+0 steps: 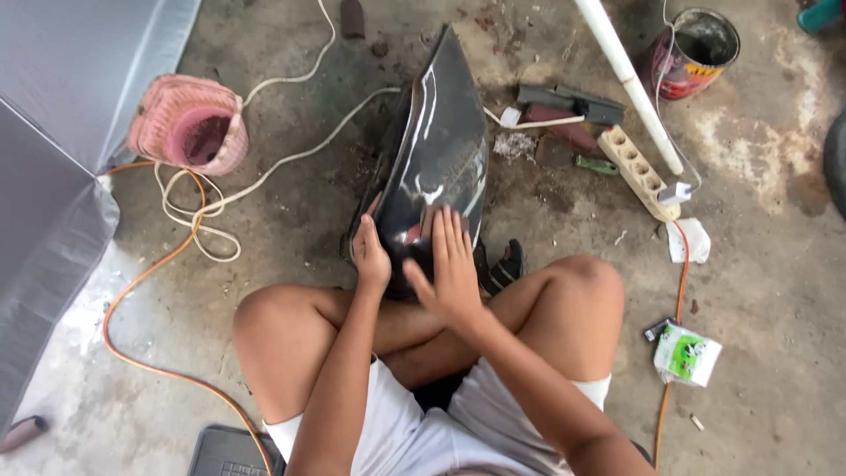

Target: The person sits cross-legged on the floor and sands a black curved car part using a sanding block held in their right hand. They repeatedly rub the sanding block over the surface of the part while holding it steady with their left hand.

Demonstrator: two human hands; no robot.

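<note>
A glossy black curved panel [438,141], shaped like a vehicle body part, stands on its edge on the concrete floor in front of my crossed legs. My left hand [370,256] grips its near left edge with the fingers wrapped around it. My right hand [451,264] lies flat on the shiny face near the bottom, fingers spread and pointing up. I cannot tell whether anything lies under the right palm.
A pink woven basket [189,123] lies at left, with white cord [264,167] and orange cable [141,282] looped nearby. A power strip [636,169], white pipe [627,75], rusty paint can [692,51], black tool [571,101] and green-white packet [687,353] lie to the right. Grey sheeting [62,132] fills the left.
</note>
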